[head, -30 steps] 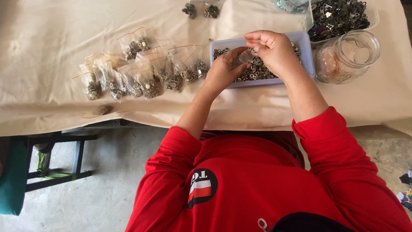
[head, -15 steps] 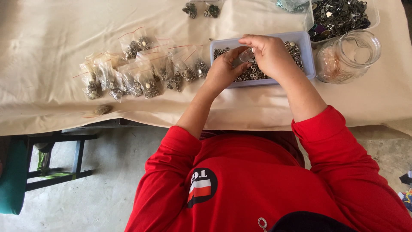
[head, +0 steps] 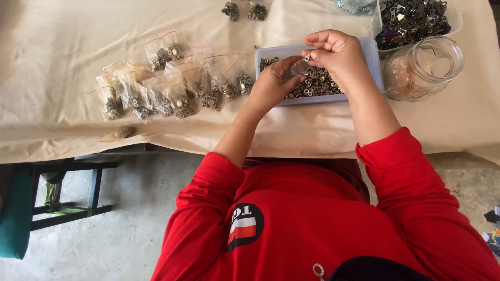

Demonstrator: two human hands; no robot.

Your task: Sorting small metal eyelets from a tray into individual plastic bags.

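Observation:
Over a shallow pale blue tray (head: 373,57) filled with small metal rings, my left hand (head: 271,86) holds a small clear plastic bag (head: 301,66) at its lower end. My right hand (head: 338,52) pinches the top of the same bag, fingers curled, with a small metal piece at the fingertips. Both hands meet above the tray's middle. Red sleeves cover my arms.
Several filled clear bags (head: 172,86) of metal pieces lie in a cluster left of the tray on the cream tablecloth (head: 67,47). A glass jar (head: 424,67) lies on its side at the right, a clear tub of dark metal parts (head: 414,18) behind it. A dark stool (head: 67,192) stands below the table edge.
Both hands have stayed over the tray, shifting slightly; the right hand's fingers have closed in on the bag's top.

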